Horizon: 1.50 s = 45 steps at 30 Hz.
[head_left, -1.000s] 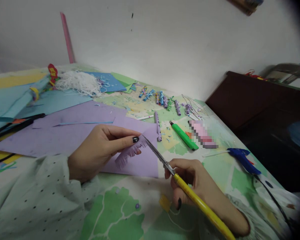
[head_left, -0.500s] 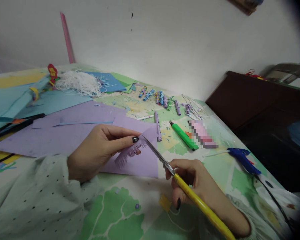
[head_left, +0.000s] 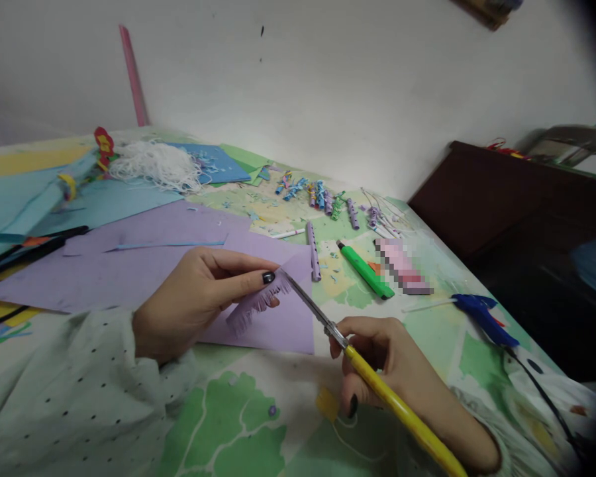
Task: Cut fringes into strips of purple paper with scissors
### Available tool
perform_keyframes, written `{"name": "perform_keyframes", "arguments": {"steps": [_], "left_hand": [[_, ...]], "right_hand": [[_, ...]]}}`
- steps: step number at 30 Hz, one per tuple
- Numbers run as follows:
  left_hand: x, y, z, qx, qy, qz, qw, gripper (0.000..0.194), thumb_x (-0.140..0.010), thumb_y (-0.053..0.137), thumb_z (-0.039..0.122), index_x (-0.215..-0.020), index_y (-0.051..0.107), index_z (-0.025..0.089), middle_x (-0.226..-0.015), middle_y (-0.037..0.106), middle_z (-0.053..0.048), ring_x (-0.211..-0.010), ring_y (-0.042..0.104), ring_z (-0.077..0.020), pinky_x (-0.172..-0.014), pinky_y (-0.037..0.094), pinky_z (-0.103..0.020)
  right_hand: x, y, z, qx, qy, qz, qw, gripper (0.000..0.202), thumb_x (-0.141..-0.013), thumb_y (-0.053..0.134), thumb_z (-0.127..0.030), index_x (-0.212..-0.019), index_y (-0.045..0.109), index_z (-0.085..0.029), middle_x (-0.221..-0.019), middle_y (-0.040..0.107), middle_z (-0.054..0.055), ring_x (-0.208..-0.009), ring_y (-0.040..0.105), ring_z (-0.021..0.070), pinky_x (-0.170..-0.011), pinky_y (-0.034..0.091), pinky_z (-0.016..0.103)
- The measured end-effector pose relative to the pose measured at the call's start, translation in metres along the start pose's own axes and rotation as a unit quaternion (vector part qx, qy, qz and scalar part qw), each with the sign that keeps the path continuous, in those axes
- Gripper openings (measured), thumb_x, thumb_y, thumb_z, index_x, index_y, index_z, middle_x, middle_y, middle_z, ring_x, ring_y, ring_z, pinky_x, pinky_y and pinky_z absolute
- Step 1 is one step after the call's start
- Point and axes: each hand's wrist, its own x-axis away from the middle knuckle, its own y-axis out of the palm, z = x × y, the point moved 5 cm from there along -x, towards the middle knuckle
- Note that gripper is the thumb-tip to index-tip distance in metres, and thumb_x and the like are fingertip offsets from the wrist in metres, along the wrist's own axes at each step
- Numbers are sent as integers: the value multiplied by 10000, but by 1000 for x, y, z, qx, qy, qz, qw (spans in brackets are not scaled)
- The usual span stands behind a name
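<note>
My left hand (head_left: 206,298) pinches a purple paper strip (head_left: 251,311) between thumb and fingers. A row of fine cuts makes a fringe along one edge of the strip. My right hand (head_left: 382,364) is closed on yellow-handled scissors (head_left: 377,381), whose blades point up and left. The blade tips meet the strip just beside my left thumb. Beneath the strip lies a large purple paper sheet (head_left: 283,331) on the patterned tablecloth (head_left: 218,424).
Beyond my hands are a green cutter (head_left: 365,268), a purple paper roll (head_left: 313,252) and several small fringed rolls (head_left: 320,194). A blue glue gun (head_left: 484,320) lies at right. White shredded strands (head_left: 153,165) and blue sheets (head_left: 218,162) are at the back left.
Almost nothing differs. Both hands, the scissors and the fringed strip keep nearly the same place, with only a very slight shift of the strip and the scissors.
</note>
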Motion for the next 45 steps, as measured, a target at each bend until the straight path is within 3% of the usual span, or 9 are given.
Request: {"name": "perform_keyframes", "arguments": {"steps": [6, 13, 20, 35, 45], "left_hand": [[-1, -1, 1, -6, -1, 10, 1000, 122, -735, 731, 138, -799, 800, 215, -639, 742, -9, -600, 672, -110, -568, 524, -148], [-1, -2, -1, 0, -1, 7, 1000, 107, -713, 747, 161, -786, 801, 218, -630, 739, -11, -592, 670, -115, -566, 523, -156], [0, -2, 1, -8, -4, 15, 1000, 108, -706, 746, 149, -776, 800, 211, -639, 745, -18, -601, 672, -118, -579, 524, -162], [-1, -3, -1, 12, -4, 11, 1000, 113, -718, 744, 157, -792, 803, 218, -674, 761, -23, -611, 679, -118, -585, 538, -156], [-1, 1, 2, -1, -2, 3, 1000, 122, -734, 730, 140, -790, 804, 219, -671, 765, -22, -599, 680, -114, -571, 534, -147]], "right_hand": [[0, 0, -2, 13, -2, 4, 1000, 382, -559, 836, -355, -628, 500, -189, -467, 284, -103, -467, 242, 75, -431, 163, 235], [1, -2, 1, 12, 6, 11, 1000, 377, -552, 841, -377, -650, 533, -182, -428, 347, -99, -430, 287, 71, -406, 146, 231], [1, 0, 3, -8, 12, -7, 1000, 360, -592, 822, -372, -689, 538, -173, -447, 499, -63, -414, 356, 70, -404, 164, 222], [0, 1, -5, -5, -24, -17, 1000, 509, -515, 847, -536, -655, 507, -184, -481, 349, -92, -448, 302, 74, -414, 214, 221], [-1, 1, -6, 2, -32, -18, 999, 485, -552, 846, -489, -637, 478, -186, -517, 327, -86, -480, 288, 78, -430, 203, 229]]}}
